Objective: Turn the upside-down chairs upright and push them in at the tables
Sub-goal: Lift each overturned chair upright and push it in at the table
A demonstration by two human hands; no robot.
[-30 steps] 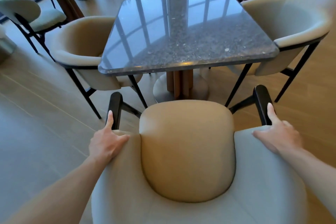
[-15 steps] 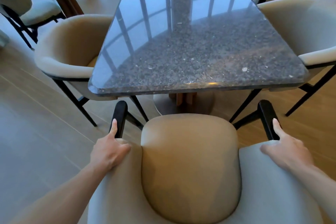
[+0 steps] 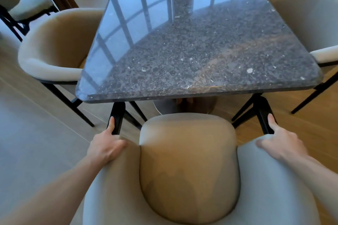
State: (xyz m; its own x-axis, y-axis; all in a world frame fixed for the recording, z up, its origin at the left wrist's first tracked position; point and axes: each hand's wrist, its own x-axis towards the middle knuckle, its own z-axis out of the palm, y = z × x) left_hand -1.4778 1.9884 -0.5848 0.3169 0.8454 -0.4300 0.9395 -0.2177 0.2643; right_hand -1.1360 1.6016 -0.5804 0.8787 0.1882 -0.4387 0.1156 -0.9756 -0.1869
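Both hands on the near chair (image 3: 188, 166), upright already, seat facing the dark stone surface (image 3: 197, 45) and just short of its near edge. Left hand (image 3: 105, 147) wrapped over the left end of the backrest, fingers curled round the padding out of sight, thumb laid straight along the black armrest (image 3: 117, 117). Right hand (image 3: 280, 143) likewise on the right end, thumb along the other black armrest (image 3: 263, 113) (fingers on both sides hidden behind the upholstery, so how tightly clamped cannot be told). Tips of both armrests right at the near lip of the surface, apparently sliding in beneath it.

Step in hand, judged from this: pushing in. Best done with equal pressure from both sides, straight toward the far side, so as not to skew the seat against the pedestal base (image 3: 184, 105). Worth keeping thumbs low or drawing them back along the armrests before reaching the stone edge; a pinch between armrest and underside looks the likeliest mishap. Worth watching the splayed black legs of the left chair (image 3: 56, 45) and the right chair (image 3: 307, 16), already tucked in and close to the path. Slow finish, stopping before the backrest meets the edge.
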